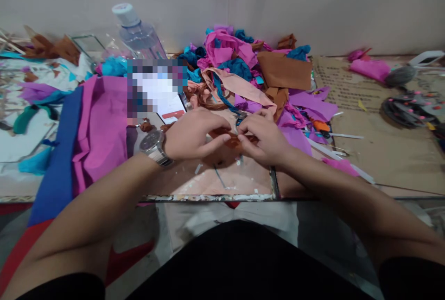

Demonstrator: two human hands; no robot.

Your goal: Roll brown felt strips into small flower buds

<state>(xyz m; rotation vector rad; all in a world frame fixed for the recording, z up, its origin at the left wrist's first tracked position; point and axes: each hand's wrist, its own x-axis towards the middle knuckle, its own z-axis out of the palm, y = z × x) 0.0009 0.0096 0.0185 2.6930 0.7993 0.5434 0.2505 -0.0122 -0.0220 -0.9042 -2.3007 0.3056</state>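
My left hand point(196, 134), with a metal wristwatch point(155, 147) on its wrist, is closed with the thumb and fingertips at one end of a small brown piece of paper or cloth point(235, 141). Opposite it, my right hand point(266, 137) pinches the same brown piece between thumb and fingers. Both hands are low over the table's front part point(250, 177); the fingers partly hide the piece. Just beyond them lies a long folded light-pink strip point(239, 86), beside a heap of crumpled pink point(231, 45), teal, purple and brown pieces.
Behind my left hand is a lit phone point(174, 115), partly blurred out, and a clear bottle with a white cap point(125, 15). Folded magenta sheets point(104, 119) and a blue sheet point(59, 161) hang over the left edge. Cardboard point(375, 151) and a dark round pincushion-like object point(399, 112) are right.
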